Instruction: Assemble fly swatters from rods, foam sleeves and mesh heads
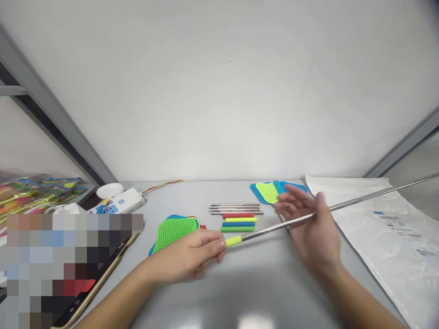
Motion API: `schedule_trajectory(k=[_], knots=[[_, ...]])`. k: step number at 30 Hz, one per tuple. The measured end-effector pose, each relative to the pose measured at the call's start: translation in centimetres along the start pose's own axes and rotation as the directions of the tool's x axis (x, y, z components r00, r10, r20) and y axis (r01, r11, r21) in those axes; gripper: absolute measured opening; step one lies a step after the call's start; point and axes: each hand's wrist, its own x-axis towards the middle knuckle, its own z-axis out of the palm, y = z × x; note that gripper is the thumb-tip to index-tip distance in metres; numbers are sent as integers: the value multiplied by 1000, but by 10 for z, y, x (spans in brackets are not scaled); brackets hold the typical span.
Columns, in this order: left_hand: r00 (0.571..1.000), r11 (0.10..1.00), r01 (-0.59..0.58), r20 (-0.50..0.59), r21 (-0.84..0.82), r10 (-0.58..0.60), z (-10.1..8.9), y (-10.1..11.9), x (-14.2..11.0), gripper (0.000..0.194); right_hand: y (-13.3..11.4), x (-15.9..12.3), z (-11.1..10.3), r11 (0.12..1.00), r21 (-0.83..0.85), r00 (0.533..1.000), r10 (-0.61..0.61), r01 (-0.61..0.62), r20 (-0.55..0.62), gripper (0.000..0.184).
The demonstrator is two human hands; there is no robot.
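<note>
My left hand [192, 256] is closed round the yellow grip [233, 241] of a long extended metal rod [343, 205] that slants up to the right. My right hand [310, 226] is open, fingers spread and blurred, with the rod crossing in front of its palm. Just behind the left hand lies a stack of mesh swatter heads, green on top [173, 230]. A second stack with a yellow-green head on blue ones [270, 192] lies beyond the right hand. Between them lie collapsed metal rods [235, 209] and red, yellow, blue and green grips [239, 223].
A white plastic bag [384, 228] covers the table's right side. At the left are a white power strip [118, 202], a white round object [109, 189], colourful packets [37, 189] and a dark tablet edge [99, 278]. A white wall stands behind.
</note>
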Motion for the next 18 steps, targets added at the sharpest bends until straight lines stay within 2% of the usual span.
schedule_trajectory(k=[1, 3, 6, 8, 11, 14, 18], knots=[[1000, 999, 5, -29, 39, -4, -2, 1, -1, 45, -5, 7, -4, 999, 40, 996, -17, 21, -92, 45], [996, 993, 19, -86, 113, -9, -5, 2, -3, 45, -12, 17, -10, 996, 70, 980, -45, 60, -194, 44], [991, 982, 44, -131, 184, -20, -7, 1, -4, 47, -5, 16, -8, 996, 74, 973, -34, 52, -228, 42], [990, 977, 52, -137, 207, -24, -7, 0, -3, 49, 5, 8, -1, 998, 59, 979, 1, 12, -204, 42], [993, 975, 50, -113, 216, -25, -7, -2, -2, 49, 18, -9, 11, 999, 24, 996, 26, -24, -83, 46], [996, 976, 40, -88, 214, -21, -7, -5, 0, 47, 21, -21, 18, 1000, 4, 999, 2, -2, 36, 51], [998, 981, 22, -58, 195, -11, 1, -5, 4, 46, 20, -29, 21, 1000, -5, 995, -20, 21, 99, 54]])
